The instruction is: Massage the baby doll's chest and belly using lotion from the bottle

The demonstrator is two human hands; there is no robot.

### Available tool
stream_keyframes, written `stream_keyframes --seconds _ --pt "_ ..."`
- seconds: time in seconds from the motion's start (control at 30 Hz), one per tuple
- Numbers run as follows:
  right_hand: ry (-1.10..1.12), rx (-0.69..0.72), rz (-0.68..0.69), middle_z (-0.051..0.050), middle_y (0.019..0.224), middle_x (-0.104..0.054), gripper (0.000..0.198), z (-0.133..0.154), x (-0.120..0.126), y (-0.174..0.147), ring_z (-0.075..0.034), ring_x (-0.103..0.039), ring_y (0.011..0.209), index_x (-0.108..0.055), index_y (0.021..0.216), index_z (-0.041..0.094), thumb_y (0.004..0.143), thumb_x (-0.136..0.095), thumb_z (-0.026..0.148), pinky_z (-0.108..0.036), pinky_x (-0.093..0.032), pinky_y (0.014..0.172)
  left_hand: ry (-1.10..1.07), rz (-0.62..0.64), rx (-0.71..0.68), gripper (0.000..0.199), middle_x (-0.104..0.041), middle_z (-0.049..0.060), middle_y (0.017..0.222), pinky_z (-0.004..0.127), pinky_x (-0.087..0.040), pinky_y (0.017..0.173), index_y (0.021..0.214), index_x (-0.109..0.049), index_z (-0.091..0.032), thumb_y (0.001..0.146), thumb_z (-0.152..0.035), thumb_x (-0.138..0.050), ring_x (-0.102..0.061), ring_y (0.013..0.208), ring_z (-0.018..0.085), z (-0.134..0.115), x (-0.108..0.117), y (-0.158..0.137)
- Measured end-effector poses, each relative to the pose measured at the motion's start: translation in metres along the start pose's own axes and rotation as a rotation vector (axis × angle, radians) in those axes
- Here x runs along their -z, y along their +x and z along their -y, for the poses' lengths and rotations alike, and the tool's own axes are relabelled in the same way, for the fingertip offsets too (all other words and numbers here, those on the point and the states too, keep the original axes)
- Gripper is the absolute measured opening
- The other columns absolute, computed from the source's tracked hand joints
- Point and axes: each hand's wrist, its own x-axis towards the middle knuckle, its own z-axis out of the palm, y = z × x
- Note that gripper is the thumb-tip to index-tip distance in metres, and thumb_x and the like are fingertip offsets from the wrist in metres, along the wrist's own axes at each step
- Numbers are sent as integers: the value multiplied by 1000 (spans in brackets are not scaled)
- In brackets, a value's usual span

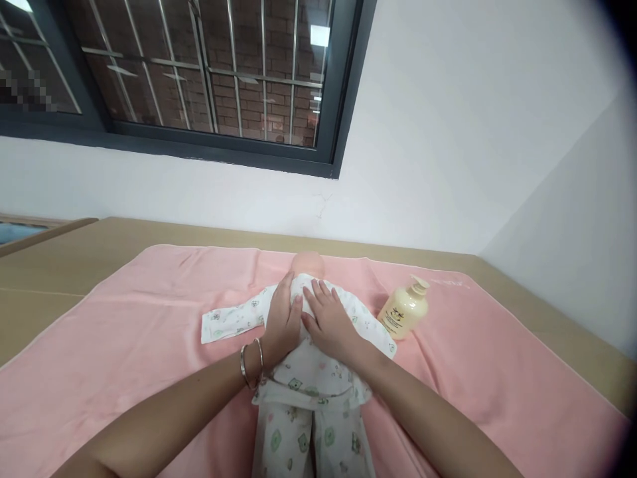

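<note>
A baby doll (pixel 308 262) with a smooth bald head lies stretched out, its head away from me. It wears a white printed top (pixel 318 378) and matching trousers (pixel 333 441). My left hand (pixel 283 318), with two bangles at the wrist, rests flat on the left of the doll's upper body. On the right of the same area lies my right hand (pixel 326 320), palm down with fingers extended. The thumbs are near each other. One sleeve (pixel 231 320) spreads out to the left; the other is partly behind my right arm. The doll's face is not visible.
A pale yellow pump bottle (pixel 405 309) stands beside the right sleeve. Under everything spreads a pink blanket (pixel 164 358) on a wooden surface (pixel 54 265). Behind it rise a white wall (pixel 423 133) and a dark-framed barred window (pixel 213 73).
</note>
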Motion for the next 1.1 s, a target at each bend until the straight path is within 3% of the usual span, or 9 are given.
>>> stream_keyframes --seconds 0.07,0.23,0.37,0.5,0.7,0.8,0.9,0.97,1.1 --pt "-36 26 61 -11 152 -22 50 3 -5 -1 -28 -14 141 -38 144 14 99 -36 36 -52 -19 114 -15 -41 -11 53 -30 14 151 49 -27 114 147 -20 -18 98 -35 -31 -29 139 26 -1 1 -2" --pt "-77 36 -87 -12 153 -17 53 4 0 -3 -26 -8 143 -34 145 11 98 -36 34 -50 -13 116 -38 -108 -71 57 -28 16 149 51 -27 113 147 -13 -17 96 -35 -33 -28 139 27 2 -1 -5" --pt "-65 40 -16 -11 151 -24 48 2 -1 -5 -27 -16 141 -42 141 13 98 -38 35 -52 -14 115 -26 -132 -88 60 -29 18 148 52 -26 113 147 -11 -15 96 -36 -33 -29 139 28 5 -4 -7" --pt "-52 48 -146 -11 152 -21 50 4 -4 -8 -24 -14 142 -40 141 11 97 -37 32 -48 -11 116 14 -113 -96 61 -32 19 145 50 -29 111 146 -13 -14 94 -37 -38 -33 136 28 3 -3 -6" --pt "-130 46 48 -12 151 -24 48 14 -6 -13 -27 -15 141 -40 142 11 97 -38 24 -49 -18 114 116 -105 -294 50 -44 16 136 53 -29 111 138 -28 -16 91 -31 -40 -39 131 27 -2 3 -8" --pt "-165 100 217 -11 150 -26 53 14 25 -21 -31 -23 139 -35 146 15 96 -45 26 -51 -25 111 162 1 -440 49 -47 14 134 56 -28 111 137 -30 -20 90 -26 -42 -40 131 27 -10 11 -20" --pt "-87 227 397 -3 145 -38 52 8 80 -36 -26 -35 133 -35 146 27 96 -48 32 -43 -33 110 135 194 -522 58 -43 15 139 56 -28 112 143 -23 -21 89 -20 -43 -35 135 28 -28 22 -40" --pt "-69 178 382 1 147 -35 49 2 121 -49 -23 -34 135 -31 148 29 100 -39 37 -39 -35 109 77 335 -553 62 -40 15 143 56 -27 112 145 -20 -22 88 -17 -44 -32 137 28 -46 29 -54" --pt "-123 6 207 2 150 -27 55 -10 187 -79 -26 -28 137 -22 151 29 100 -36 46 -45 -30 113 -150 574 -527 59 -42 12 143 53 -31 111 143 -26 -24 88 -18 -46 -35 135 28 -90 33 -68"
